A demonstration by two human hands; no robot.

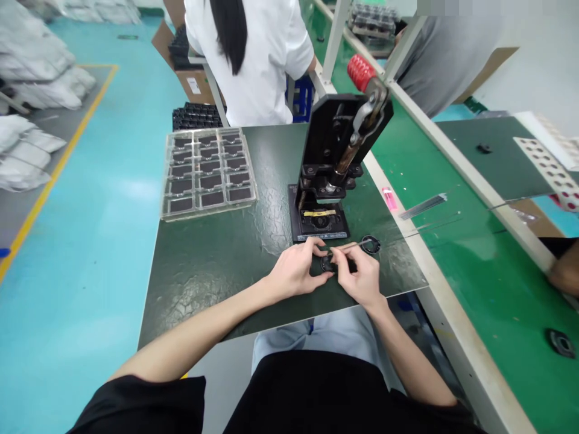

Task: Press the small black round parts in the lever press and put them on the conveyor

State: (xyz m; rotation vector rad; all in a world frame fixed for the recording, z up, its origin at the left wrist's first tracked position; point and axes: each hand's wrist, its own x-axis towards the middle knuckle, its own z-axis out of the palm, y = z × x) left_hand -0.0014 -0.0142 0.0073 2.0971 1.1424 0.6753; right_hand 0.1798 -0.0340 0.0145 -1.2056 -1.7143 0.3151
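Note:
My left hand [294, 271] rests on the dark green mat [203, 283], its fingers on a small round black part [328, 263]. My right hand [357, 274] pinches a thin pale pick [348, 245] whose tip meets that part at the fingers. The fingers partly hide the part. Just beyond my right hand lies a black ring [371, 244] on the mat. Behind my hands stands a black hand-lever press [335, 157] with a red grip, and a yellow strip on its base [320, 212]. A clear plastic tray [208, 175] of dark square pieces sits on the mat to the left.
A co-worker in a white shirt [248, 60] stands beyond the mat, and a person in grey [443, 54] is at the upper right. A green workbench [474, 259] to the right holds a pink item [389, 198] and a black part [561, 342]. White bags [36, 90] lie at left.

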